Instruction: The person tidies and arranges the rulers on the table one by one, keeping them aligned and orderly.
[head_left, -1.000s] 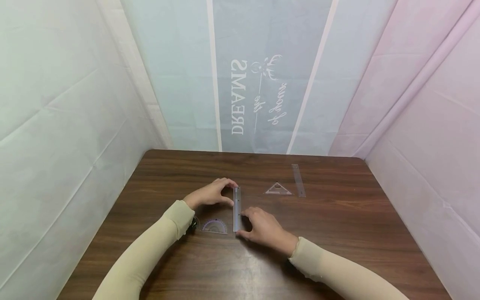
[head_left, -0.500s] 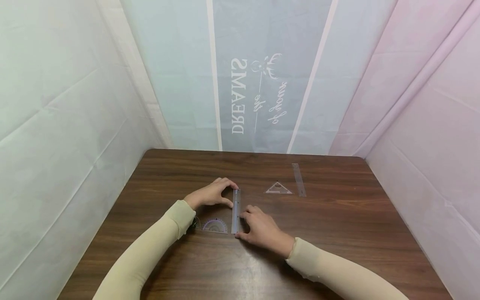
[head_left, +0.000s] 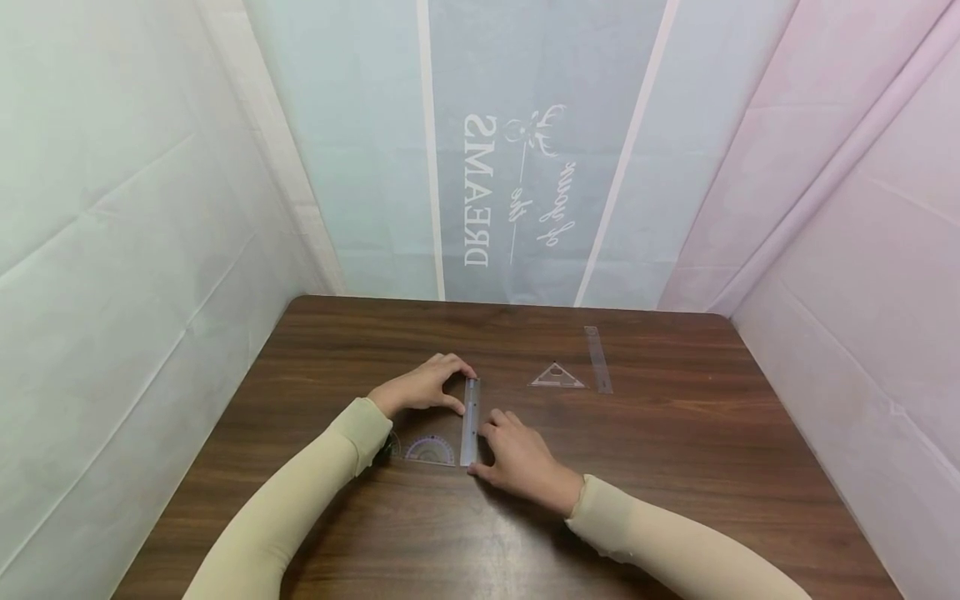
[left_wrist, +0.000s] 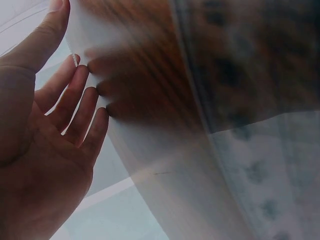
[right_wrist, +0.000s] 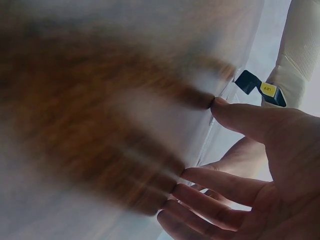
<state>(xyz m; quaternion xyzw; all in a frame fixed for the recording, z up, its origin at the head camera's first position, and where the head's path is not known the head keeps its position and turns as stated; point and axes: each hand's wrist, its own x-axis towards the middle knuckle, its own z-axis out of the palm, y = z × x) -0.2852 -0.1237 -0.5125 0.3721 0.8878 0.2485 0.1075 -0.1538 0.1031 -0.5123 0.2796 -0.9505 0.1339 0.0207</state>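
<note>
A clear ruler (head_left: 470,425) lies nearly straight away from me on the brown table in the head view. My left hand (head_left: 423,387) is at its far end, the index fingertip at the top corner and the thumb by the left edge. On the right side, my right hand (head_left: 528,462) has its thumb at the near end and its fingertips close to the right edge. Both wrist views show the left fingers (left_wrist: 75,112) and right fingers (right_wrist: 220,182) extended, tips on the tabletop. Just left of the ruler sits a clear protractor (head_left: 431,451) with purple markings.
A clear set square (head_left: 556,378) and a second ruler (head_left: 598,360) lie farther back on the right of the table (head_left: 675,467). Beside the left cuff, a small curved clear piece (head_left: 393,444) is partly hidden. Cloth hangs around the table's back and sides.
The ruler has shifted slightly left and toward me, closer to the protractor, and tilts a little more. My right hand has followed it leftward; the left hand has hardly moved.
</note>
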